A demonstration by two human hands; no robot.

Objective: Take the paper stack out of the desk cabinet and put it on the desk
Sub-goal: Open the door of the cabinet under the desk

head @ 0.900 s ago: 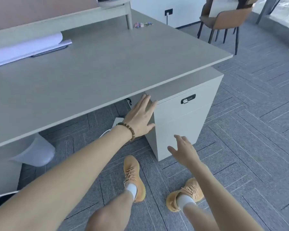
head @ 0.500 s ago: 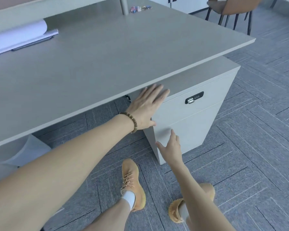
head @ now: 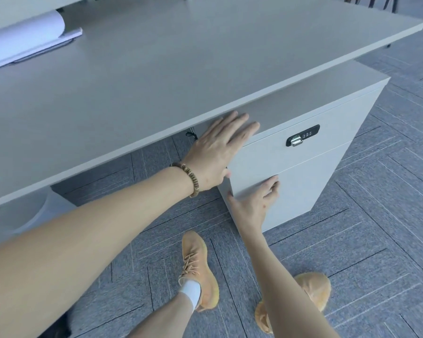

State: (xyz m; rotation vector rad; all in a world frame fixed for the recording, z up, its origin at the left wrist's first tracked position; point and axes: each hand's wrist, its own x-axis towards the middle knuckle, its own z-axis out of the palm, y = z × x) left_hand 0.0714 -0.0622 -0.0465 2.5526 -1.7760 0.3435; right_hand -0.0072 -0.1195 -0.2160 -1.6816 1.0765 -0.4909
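Both hands flat against the closed desk cabinet

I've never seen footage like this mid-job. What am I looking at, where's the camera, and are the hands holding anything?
There is no machine here: a person's bare hands, filmed by a camera worn on the head, looking down. The left hand, with a bead bracelet on its wrist, lies flat on the top corner of the desk cabinet. The right hand touches the seam above the lower drawer. Neither holds anything. The drawers look closed. On the desk lie white paper sheets.
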